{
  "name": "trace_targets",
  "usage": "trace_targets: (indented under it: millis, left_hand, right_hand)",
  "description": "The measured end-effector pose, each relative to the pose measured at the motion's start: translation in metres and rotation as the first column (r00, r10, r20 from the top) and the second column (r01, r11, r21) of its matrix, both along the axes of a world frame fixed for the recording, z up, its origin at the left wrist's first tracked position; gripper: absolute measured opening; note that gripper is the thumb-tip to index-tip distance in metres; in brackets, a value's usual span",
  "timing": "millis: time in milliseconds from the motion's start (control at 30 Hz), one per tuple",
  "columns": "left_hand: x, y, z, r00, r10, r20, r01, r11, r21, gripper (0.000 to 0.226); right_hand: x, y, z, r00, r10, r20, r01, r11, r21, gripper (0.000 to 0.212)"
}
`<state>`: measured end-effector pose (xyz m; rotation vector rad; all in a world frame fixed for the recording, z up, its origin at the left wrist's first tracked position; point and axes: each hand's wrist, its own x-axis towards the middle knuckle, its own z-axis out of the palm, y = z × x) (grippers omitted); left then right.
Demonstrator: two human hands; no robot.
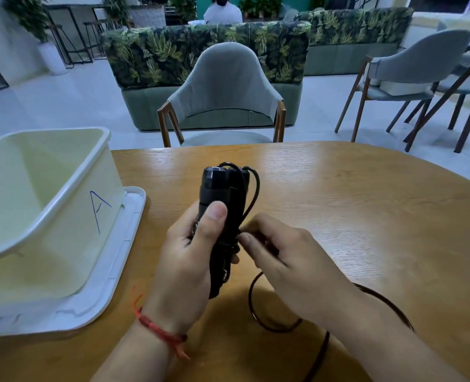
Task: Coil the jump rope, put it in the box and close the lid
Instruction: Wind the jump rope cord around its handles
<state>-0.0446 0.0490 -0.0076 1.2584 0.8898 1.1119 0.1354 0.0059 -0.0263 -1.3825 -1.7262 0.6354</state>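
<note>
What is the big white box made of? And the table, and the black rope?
The box looks like smooth, slightly see-through plastic: thin moulded walls, rounded rim. The table looks like varnished wood or wood veneer: grain lines and shiny reflections show. The jump rope cord looks like glossy black plastic or rubber, though it could be coated cable. Its handles look like matte black plastic.

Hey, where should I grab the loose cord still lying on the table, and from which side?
Pinch the loose cord at its loop just below the right hand, coming from above. It curves openly on the wooden table there; farther back it runs under the forearm.
</note>
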Motion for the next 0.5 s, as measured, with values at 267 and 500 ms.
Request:
trace_targets:
  millis: [267, 500]
  left_hand:
    - [-0.003, 0.009, -0.001, 0.995, 0.063, 0.083, -0.066, 0.997, 0.028, 0.058]
    - [-0.019, 0.032, -0.001, 0.914, 0.325, -0.243, -0.293, 0.943, 0.159, 0.048]
  right_hand:
    - [0.001, 0.001, 0.005, 0.989, 0.084, 0.119, -0.052, 0.967, -0.251, 0.026]
    - [0.024, 0.002, 0.022, 0.995, -0.01, 0.095, 0.046, 0.919, -0.391, 0.021]
